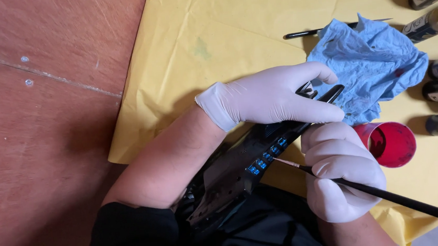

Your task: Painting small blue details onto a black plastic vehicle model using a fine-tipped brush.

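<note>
Gloved left hand (274,95) clamped on black model part (243,165), right hand (340,168) pinching brush (392,200); part's lower end seemingly hidden.

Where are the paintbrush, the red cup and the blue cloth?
paintbrush (391,198): head view, on its black handle.
red cup (395,144): head view, on its inner wall.
blue cloth (376,64): head view, on its crumpled middle.

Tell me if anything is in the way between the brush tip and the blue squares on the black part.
Nothing visible. The brush in the right hand has its tip right beside the blue squares on the black part. The left hand rests further up, clear of them.
</note>
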